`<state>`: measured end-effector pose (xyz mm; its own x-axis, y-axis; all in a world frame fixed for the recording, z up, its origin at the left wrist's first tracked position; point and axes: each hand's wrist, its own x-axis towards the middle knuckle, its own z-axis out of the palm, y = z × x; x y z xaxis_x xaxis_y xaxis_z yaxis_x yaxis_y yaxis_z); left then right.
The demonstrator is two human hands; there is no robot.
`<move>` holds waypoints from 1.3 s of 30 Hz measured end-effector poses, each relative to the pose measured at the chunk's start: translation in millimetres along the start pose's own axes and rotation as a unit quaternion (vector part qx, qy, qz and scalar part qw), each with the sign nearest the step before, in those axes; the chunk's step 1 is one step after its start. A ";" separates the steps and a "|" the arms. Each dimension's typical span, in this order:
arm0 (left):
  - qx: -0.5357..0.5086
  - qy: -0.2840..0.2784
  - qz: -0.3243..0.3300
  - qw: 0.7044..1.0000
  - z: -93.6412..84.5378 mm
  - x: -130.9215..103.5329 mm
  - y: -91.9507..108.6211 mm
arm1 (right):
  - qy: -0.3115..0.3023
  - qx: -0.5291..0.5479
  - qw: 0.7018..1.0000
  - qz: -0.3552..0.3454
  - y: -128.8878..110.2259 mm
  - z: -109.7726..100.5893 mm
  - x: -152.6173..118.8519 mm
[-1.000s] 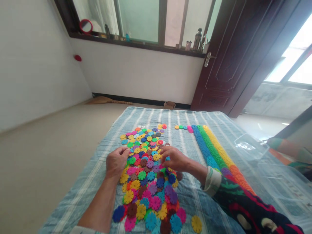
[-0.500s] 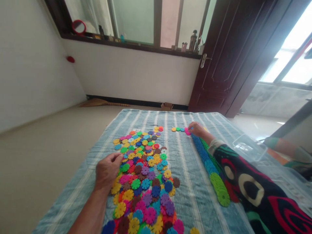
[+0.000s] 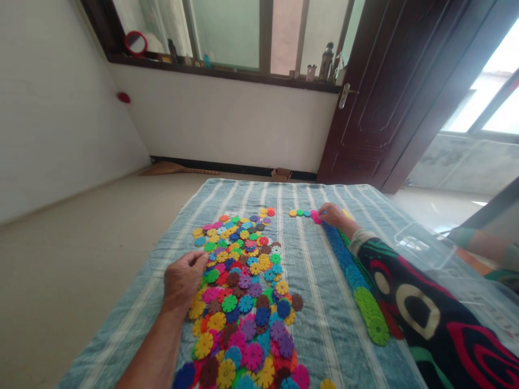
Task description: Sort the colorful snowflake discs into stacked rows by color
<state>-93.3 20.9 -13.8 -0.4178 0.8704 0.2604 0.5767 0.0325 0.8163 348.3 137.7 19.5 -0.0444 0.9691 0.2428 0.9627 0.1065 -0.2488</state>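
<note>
Right hand (image 3: 334, 214) moved from disc heap (image 3: 245, 303), lower centre, to pink discs (image 3: 314, 217), right of centre; can't tell if grip pinches one. Left hand (image 3: 184, 278): grip pressed together, heap's left edge. 3 small discs (image 3: 299, 213) left of pink: yellow, green, blue.

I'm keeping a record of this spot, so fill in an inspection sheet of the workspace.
Surface: striped blue cloth, slightly wrinkled.
Job's things: mixed heap of colored notched discs; overlapping disc rows at right.
Clutter: clear plastic container at far right.
Hands: left hand at the heap's left edge; right hand at pink discs; grips unclear.
Cables: nothing seen.
Surroundings: broom on floor, dark door, windowsill with small items.
</note>
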 end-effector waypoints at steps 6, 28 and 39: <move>-0.012 0.005 0.004 1.000 1.4 -3.9 5.6 | 0.006 0.005 1.000 -0.017 -9.7 -8.1 -9.5; -0.008 -0.002 0.026 1.000 8.4 -11.7 6.8 | -0.163 0.073 0.867 -0.465 -214.8 -16.8 -197.0; 0.003 0.000 0.029 1.000 7.2 -12.9 9.6 | -0.186 0.098 0.875 -0.436 -210.7 -16.7 -212.2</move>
<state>-77.3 13.5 -13.1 -0.3837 0.8711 0.3066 0.6039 -0.0145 0.7969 159.4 -94.1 36.1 -0.8585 0.5014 0.1075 0.4561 0.8425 -0.2867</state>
